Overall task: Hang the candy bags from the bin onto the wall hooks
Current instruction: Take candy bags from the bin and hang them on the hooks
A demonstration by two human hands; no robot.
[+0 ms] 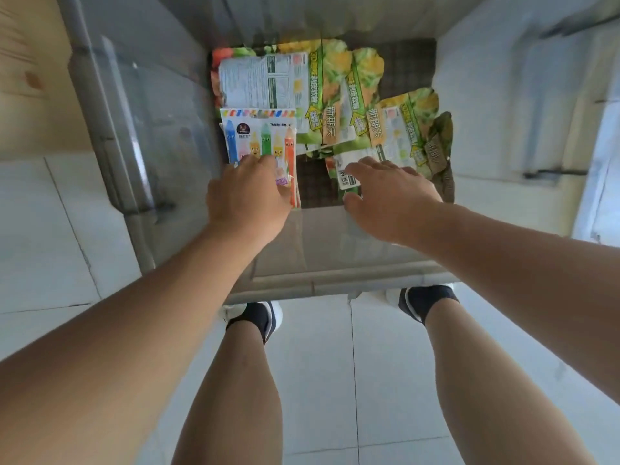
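Head: left hand on crayon bag, grip unclear; right hand splayed open.

Candy bags inside bin

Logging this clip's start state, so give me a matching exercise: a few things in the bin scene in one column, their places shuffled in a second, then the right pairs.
Things:
1. crayon-print bag
2. barcode-label bag
3. green-and-yellow bags
4. shoes

Places:
A. on the floor tiles, at the near side of the bin
B. partly under the right hand
C. piled overlapping at the bin's far end
D. partly under the left hand

Pairs: 1-D, 2-B, 3-C, 4-A
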